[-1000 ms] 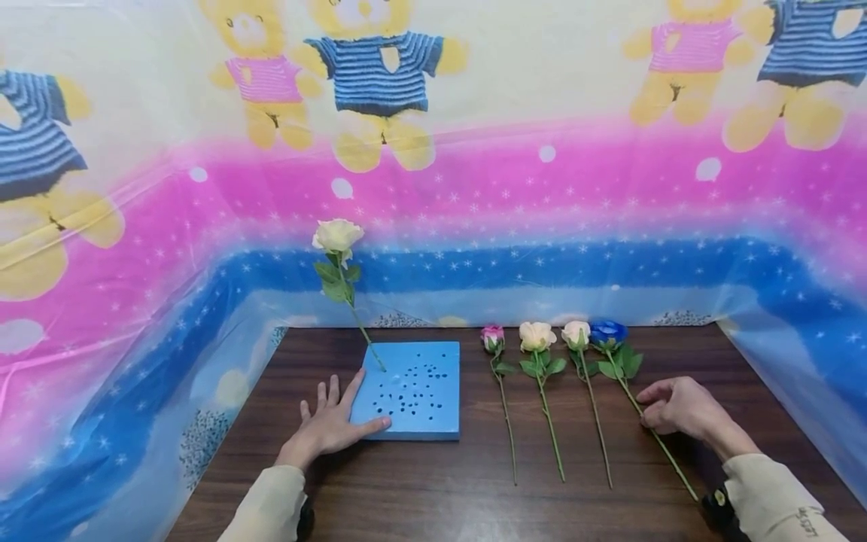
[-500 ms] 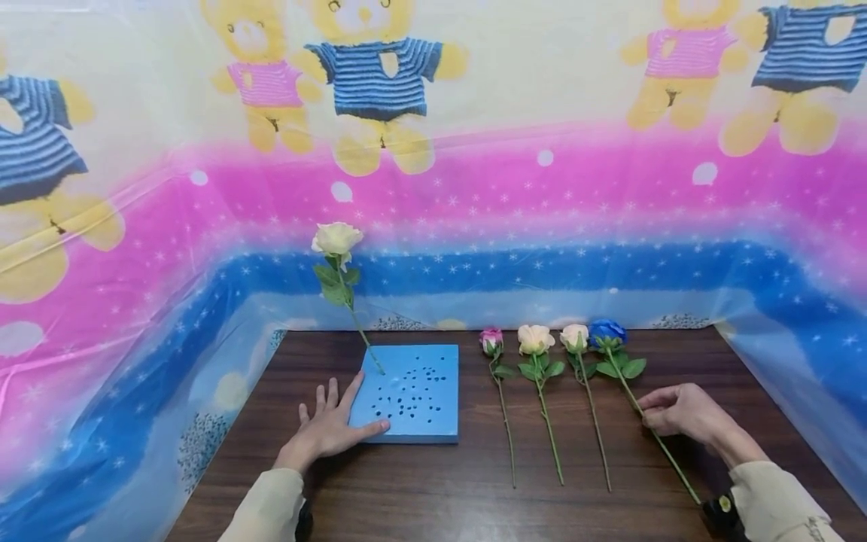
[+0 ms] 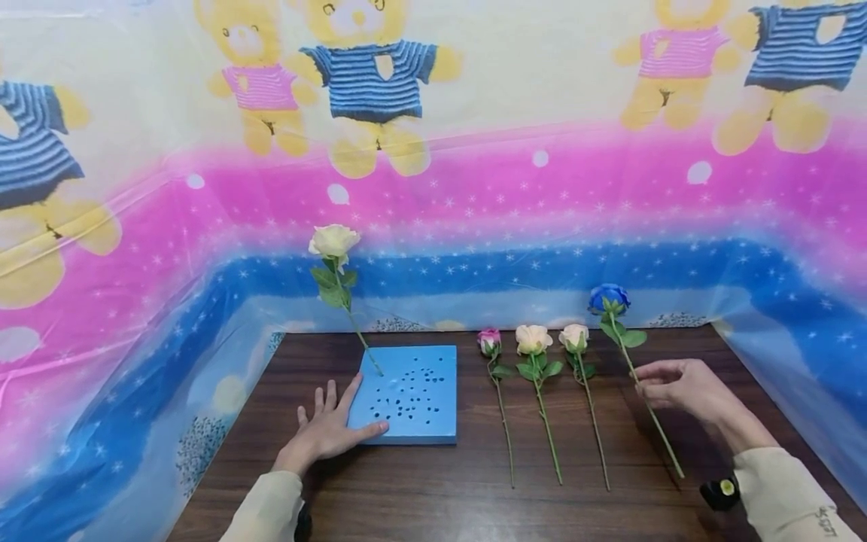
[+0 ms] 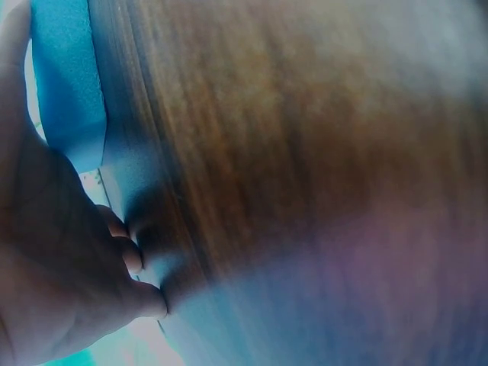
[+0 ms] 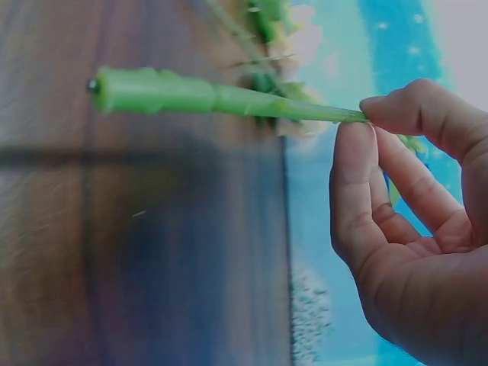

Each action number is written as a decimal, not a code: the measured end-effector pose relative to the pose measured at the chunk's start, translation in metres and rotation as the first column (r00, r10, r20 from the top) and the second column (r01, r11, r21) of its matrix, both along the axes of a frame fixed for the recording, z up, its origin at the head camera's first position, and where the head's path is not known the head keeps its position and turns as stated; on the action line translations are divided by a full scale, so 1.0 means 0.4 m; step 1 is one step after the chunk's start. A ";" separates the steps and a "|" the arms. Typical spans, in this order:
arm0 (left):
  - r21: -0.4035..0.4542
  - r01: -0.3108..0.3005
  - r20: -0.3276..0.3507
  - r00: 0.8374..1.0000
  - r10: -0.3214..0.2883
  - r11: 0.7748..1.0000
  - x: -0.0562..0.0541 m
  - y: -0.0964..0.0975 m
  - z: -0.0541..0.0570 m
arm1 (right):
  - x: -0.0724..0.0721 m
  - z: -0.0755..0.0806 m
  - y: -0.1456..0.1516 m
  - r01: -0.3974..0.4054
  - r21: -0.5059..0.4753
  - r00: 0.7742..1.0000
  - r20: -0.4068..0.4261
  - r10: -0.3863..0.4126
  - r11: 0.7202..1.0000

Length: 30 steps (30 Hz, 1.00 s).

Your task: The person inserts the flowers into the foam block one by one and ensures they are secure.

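Between thumb and fingers my right hand (image 3: 691, 393) pinches the stem of a blue rose (image 3: 609, 299), held tilted above the table at the right. The right wrist view shows the green stem (image 5: 183, 95), its cut end pointing away from the fingertips. My left hand (image 3: 328, 429) lies spread on the left edge of a blue foam block (image 3: 413, 427) dotted with holes, the thumb on its top near the front. A white rose (image 3: 334, 241) stands in the block's back left part, leaning left. In the left wrist view the block's side (image 4: 69, 84) shows beside the hand.
Three roses lie in a row on the dark wooden table (image 3: 433, 497): a pink rose (image 3: 489, 342), a cream rose (image 3: 533, 339) and a pale rose (image 3: 574, 339). A printed cloth (image 3: 474, 263) with bears hangs behind and along both sides.
My right hand has lifted the blue rose off the table, raising its bloom and drawing the stem slightly left. The left hand, the foam block and the other roses stay in place.
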<state>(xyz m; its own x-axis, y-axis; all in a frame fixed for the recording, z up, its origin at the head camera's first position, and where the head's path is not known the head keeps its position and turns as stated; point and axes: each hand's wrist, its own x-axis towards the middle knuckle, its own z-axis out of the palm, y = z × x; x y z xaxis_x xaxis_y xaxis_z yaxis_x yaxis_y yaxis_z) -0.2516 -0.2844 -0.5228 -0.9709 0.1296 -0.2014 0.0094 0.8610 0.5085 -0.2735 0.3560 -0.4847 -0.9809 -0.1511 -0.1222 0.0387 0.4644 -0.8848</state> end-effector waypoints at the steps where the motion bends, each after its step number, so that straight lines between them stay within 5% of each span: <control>1: 0.001 0.000 0.000 1.000 0.000 1.000 0.000 0.000 0.001 | -0.002 0.011 -0.004 -0.001 -0.002 1.000 -0.017 0.001 1.000; 16: 0.011 -0.001 -0.004 1.000 0.001 1.000 0.003 0.000 0.008 | -0.023 0.122 -0.044 -0.023 -0.054 0.983 -0.182 0.013 0.998; 22: 0.010 -0.005 -0.007 1.000 0.005 1.000 0.002 0.000 0.008 | -0.032 0.141 -0.064 -0.036 -0.044 0.971 -0.236 0.024 0.998; 30: 0.003 -0.006 -0.010 1.000 0.006 1.000 0.006 0.001 0.007 | -0.039 0.160 -0.104 -0.053 -0.151 0.939 -0.344 -0.002 0.987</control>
<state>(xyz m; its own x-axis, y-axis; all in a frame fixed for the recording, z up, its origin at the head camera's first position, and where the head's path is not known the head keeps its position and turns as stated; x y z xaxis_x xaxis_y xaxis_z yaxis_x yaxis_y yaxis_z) -0.2493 -0.2839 -0.5198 -0.9738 0.1239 -0.1909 0.0091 0.8593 0.5113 -0.2892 0.3145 -0.4205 -0.9546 -0.1664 0.2470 -0.2890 0.3165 -0.9035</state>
